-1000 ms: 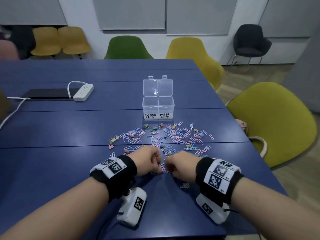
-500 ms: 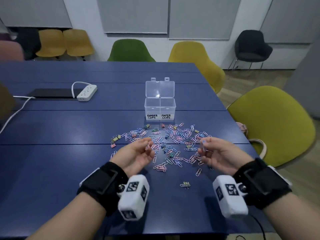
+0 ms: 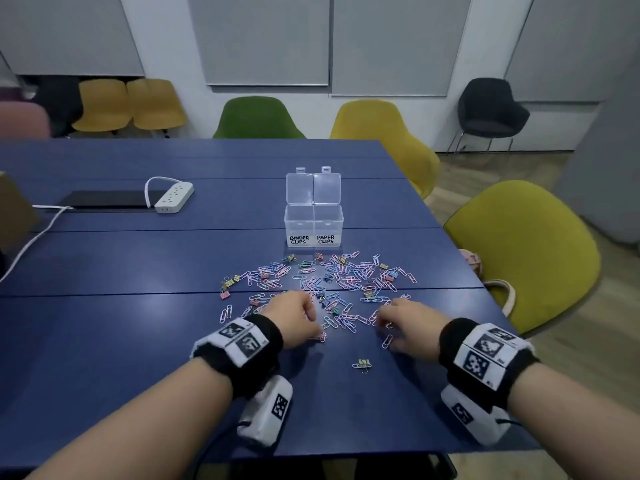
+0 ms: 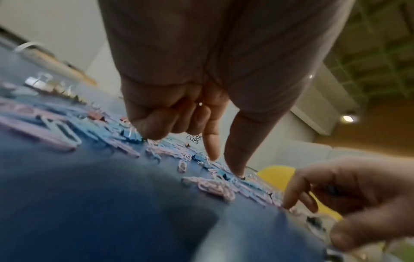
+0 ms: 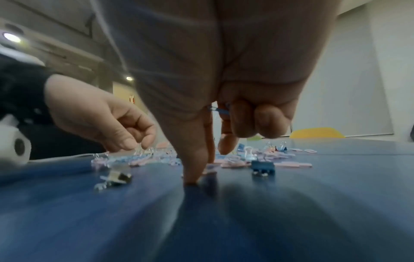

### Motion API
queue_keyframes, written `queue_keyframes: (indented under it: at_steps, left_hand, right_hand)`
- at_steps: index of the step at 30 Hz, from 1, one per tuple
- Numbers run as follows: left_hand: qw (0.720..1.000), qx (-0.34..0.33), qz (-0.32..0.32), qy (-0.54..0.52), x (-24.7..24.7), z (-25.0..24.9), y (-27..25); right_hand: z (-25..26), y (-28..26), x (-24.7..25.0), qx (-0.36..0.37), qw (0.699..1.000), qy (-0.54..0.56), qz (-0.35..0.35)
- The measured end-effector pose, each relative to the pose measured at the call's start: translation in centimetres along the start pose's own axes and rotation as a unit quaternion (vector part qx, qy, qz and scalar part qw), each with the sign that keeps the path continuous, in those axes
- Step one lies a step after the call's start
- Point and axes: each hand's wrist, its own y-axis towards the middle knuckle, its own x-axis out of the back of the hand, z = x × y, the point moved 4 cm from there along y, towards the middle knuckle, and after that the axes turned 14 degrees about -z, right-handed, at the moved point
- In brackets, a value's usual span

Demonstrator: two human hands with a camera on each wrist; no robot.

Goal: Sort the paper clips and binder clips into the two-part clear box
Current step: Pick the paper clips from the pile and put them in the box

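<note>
The clear two-part box (image 3: 313, 221) stands open at mid-table, labelled BINDER CLIPS on the left and PAPER CLIPS on the right. In front of it lies a wide scatter of pink and blue paper clips (image 3: 346, 275) mixed with small binder clips. Both hands are palm-down at the pile's near edge. My left hand (image 3: 296, 317) pinches at a paper clip with thumb and index finger (image 4: 212, 154); its other fingers are curled. My right hand (image 3: 398, 323) keeps a blue clip (image 5: 220, 110) in its curled fingers. Its thumb (image 5: 190, 175) and index touch the table by a pink paper clip (image 3: 387, 341).
A lone yellow binder clip (image 3: 362, 363) lies nearest me, between the hands. A dark blue binder clip (image 5: 262, 166) sits just right of my right thumb. A white power strip (image 3: 173, 199) and a dark tablet (image 3: 104, 199) lie far left. Chairs ring the blue table (image 3: 104, 341).
Half a second ago both hands were raised and turned palm-up, each holding a clip. They have since rolled palm-down and dropped back onto the near edge of the pile.
</note>
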Motion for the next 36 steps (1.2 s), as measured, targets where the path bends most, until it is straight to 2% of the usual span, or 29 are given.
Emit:
queue_keyframes:
  at_steps: [2,4,7,11,16,22,28,31,33,34,35,36]
  left_hand:
    - [0.997,-0.035,0.012,0.062,-0.5,-0.6,-0.2]
    - [0.995,-0.048,0.021,0.081,-1.0,-0.8,-0.3]
    - [0.996,-0.036,0.029,0.079,-1.3,-0.6,-0.1]
    - [0.995,-0.035,0.036,0.083,-1.3,-0.7,0.0]
    - [0.998,-0.025,0.027,0.048,-0.7,-0.3,0.2]
    - [0.999,-0.010,0.005,-0.051,0.3,0.9,0.4]
    - [0.991,0.045,0.004,-0.130,0.5,1.9,0.5]
    - [0.984,0.069,0.007,-0.164,0.5,2.0,0.6]
    - [0.961,0.107,0.024,-0.252,0.2,1.9,0.2]
    - [0.937,0.131,0.034,-0.321,0.0,1.8,0.0]
    - [0.908,0.152,0.042,-0.389,-0.1,1.8,-0.2]
    - [0.878,0.169,0.050,-0.445,-0.2,1.8,-0.4]
  right_hand:
    - [-0.1,0.3,-0.1,-0.012,1.000,-0.004,-0.001]
    - [-0.2,0.8,0.0,-0.023,1.000,-0.010,-0.012]
    - [-0.1,1.5,0.3,-0.028,0.999,-0.001,-0.026]
    - [0.2,2.1,0.0,-0.014,1.000,-0.012,-0.008]
    - [0.4,2.7,-0.3,-0.024,1.000,-0.005,-0.009]
    - [1.4,3.2,-0.5,-0.015,0.999,-0.045,0.015]
    - [2.8,2.7,-1.7,0.018,0.998,-0.053,0.016]
    - [2.8,2.3,-1.0,0.005,0.999,0.023,-0.029]
    - [1.6,2.1,0.1,-0.035,0.988,0.121,-0.086]
    - [0.8,2.0,0.5,-0.069,0.973,0.190,-0.113]
    - [-0.1,1.8,0.8,-0.114,0.942,0.287,-0.135]
    - [-1.0,1.4,0.7,-0.164,0.889,0.402,-0.146]
